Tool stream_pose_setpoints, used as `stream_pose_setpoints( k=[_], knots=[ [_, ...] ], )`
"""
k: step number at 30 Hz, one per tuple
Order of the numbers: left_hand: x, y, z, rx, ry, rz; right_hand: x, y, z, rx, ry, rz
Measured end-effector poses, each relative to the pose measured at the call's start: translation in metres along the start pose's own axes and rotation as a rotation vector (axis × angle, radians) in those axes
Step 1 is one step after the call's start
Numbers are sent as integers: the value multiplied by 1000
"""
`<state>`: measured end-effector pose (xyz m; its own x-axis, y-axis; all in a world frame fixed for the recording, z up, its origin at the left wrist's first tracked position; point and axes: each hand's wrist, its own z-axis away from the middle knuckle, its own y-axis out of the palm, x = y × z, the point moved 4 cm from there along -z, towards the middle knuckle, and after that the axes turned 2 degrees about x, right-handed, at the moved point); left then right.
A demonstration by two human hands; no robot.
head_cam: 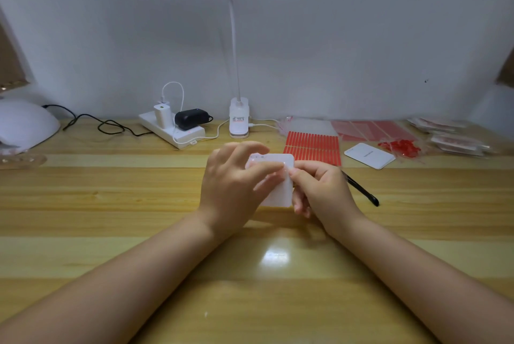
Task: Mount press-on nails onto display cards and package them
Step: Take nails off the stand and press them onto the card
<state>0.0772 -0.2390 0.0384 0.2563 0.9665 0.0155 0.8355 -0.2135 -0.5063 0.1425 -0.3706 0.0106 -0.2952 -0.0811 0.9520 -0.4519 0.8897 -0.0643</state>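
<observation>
A white display card (278, 190) is held just above the middle of the wooden table (111, 204). My left hand (230, 185) grips its left side, with the thumb laid across the card's face. My right hand (319, 190) pinches the card's right edge, thumb and forefinger meeting near my left thumb tip. Whether a small nail sits between those fingertips is too blurred to tell. A black pen-like tool (361, 190) pokes out from behind my right hand; whether that hand holds it I cannot tell.
A red sheet of adhesive strips (314, 146) lies behind the hands. To the right are a stack of white cards (370, 155), red nails (400, 146), clear bags (456, 135). Power strip (172, 129), clip lamp (238, 118) and nail lamp (25, 126) line the back.
</observation>
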Motion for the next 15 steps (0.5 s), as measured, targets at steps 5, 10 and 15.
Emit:
stream_pose_setpoints(
  k=[5, 10, 15],
  knots=[
    [1, -1, 0, -1, -15, 22, -2, 1, -1, 17, 2, -10],
    [-1, 1, 0, 1, 55, 4, -1, 3, 0, 60, -10, 77],
    [-1, 4, 2, 36, 20, 22, -1, 4, 1, 71, 19, 129]
  ],
)
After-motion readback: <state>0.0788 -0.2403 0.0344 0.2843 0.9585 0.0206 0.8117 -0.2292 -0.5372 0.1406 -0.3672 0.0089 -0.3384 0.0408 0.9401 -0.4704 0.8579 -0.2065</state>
